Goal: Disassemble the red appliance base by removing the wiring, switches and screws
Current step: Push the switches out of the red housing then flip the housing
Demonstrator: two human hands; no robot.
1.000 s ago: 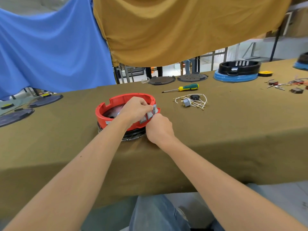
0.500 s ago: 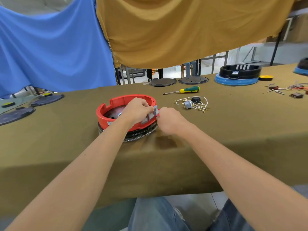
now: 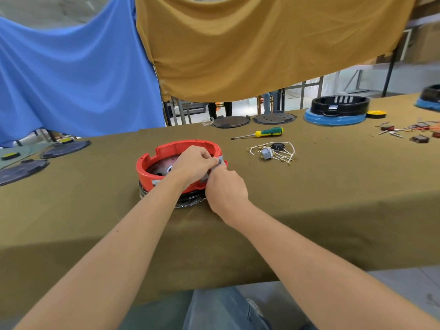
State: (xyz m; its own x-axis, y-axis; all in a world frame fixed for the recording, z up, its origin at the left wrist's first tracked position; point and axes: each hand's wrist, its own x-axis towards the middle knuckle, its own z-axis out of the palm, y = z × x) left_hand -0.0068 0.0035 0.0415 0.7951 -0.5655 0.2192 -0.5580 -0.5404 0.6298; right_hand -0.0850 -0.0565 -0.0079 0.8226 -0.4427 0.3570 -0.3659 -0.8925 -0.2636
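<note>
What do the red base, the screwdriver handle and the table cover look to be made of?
The red base looks like moulded plastic: uniform colour, smooth semi-gloss rim with notched cut-outs. The screwdriver handle seems plastic or rubbery, green and yellow with a slight sheen; its shaft looks metal. The table cover looks like matte olive woven cloth, draping softly over the edge.
</note>
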